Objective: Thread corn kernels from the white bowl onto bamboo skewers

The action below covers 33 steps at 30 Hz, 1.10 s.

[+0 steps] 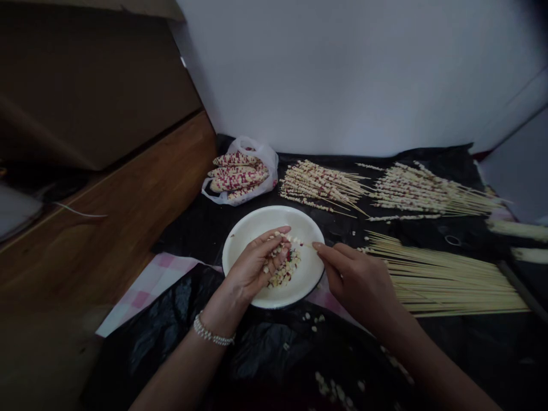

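Note:
Over a white bowl (244,228), my left hand (261,257) is curled round several corn kernels, its thumb and fingers close to the tip of a thin stick. Pale and dark red kernels are threaded on that skewer (302,244). My right hand (355,274) pinches the skewer at the bowl's right edge. Loose kernels (285,275) lie in the bowl beneath my left fingers. My right hand partly covers the near ends of a bundle of bare sticks (454,279).
Speckled corn cobs (237,180) sit in a plastic bag (269,160) behind the bowl. Two piles of filled skewers (321,182) (411,188) lie at the back right. Stray kernels (314,322) dot the black sheet (184,228) in front. A white wall rises behind.

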{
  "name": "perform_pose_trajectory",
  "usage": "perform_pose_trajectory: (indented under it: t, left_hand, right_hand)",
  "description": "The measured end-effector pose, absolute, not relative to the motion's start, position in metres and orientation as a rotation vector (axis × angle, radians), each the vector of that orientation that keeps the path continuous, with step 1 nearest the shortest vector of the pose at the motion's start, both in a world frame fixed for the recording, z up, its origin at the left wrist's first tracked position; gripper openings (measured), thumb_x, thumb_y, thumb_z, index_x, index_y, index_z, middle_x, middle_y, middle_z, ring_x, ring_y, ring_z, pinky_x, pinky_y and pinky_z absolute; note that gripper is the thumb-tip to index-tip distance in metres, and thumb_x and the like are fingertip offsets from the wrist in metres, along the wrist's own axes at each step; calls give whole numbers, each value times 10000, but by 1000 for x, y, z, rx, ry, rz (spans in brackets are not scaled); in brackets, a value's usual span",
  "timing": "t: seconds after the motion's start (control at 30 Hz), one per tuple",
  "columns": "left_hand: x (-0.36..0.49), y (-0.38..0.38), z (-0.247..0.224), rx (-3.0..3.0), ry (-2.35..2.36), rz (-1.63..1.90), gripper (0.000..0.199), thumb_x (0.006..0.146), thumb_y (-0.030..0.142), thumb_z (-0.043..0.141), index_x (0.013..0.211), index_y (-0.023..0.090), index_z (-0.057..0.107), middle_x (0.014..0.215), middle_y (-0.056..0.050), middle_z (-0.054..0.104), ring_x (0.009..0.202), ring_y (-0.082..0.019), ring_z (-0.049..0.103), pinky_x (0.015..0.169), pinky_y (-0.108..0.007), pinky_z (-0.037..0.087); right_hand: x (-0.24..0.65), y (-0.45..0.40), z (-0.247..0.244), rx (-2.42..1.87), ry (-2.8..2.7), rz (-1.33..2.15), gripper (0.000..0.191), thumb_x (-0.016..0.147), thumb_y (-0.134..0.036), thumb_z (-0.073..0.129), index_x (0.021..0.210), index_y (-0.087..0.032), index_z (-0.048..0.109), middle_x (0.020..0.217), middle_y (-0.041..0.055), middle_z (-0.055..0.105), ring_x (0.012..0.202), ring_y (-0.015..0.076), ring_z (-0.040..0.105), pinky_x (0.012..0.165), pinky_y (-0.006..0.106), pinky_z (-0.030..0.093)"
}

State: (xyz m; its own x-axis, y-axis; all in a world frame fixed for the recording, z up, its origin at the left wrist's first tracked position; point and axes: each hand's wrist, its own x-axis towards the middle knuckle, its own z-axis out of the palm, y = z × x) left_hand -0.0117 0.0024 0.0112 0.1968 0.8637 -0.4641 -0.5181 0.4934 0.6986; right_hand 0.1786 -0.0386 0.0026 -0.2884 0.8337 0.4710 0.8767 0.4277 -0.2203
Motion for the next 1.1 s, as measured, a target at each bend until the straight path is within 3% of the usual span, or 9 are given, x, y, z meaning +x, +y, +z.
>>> perform_pose_trajectory:
  t: [0.1,0.37,0.73,0.97,1.1]
  left_hand:
    - [-11,1,12,497,979,997,309,753,89,668,1059,133,685,787,-40,680,675,-61,639,620,-96,507]
    - [-9,-1,19,469,977,1009,214,785,127,620,975,103,716,904,-72,694,791,-105,642,765,-186,530]
    - [-10,4,9,250,904,1030,184,813,86,598,967,82,699,843,-71,682,699,-79,645,688,-153,547]
    - [-13,5,9,124,794,975,248,839,112,583,1078,93,646,805,-54,669,662,-69,639,642,-141,553]
    - [-14,5,9,139,804,974,191,841,106,578,1011,93,665,764,-49,666,647,-68,639,639,-145,557]
  right_hand:
    - [178,-40,3,-1463,-2215,-137,317,866,-171,479,1134,-227,637,712,-9,625,589,117,567,503,265,284]
    - [177,-42,1,-1536,-2207,-242,318,850,-172,488,1115,-233,651,693,-7,632,544,104,533,502,271,248]
    - [179,-40,4,-1500,-2180,-221,320,860,-174,473,1123,-229,646,709,0,640,555,105,532,501,263,269]
    - [179,-41,4,-1486,-2204,-205,326,866,-179,466,1140,-227,636,708,-4,630,557,107,530,501,266,262]
    - [179,-41,4,-1504,-2216,-222,326,855,-176,478,1132,-237,639,692,-12,613,543,103,513,506,269,252]
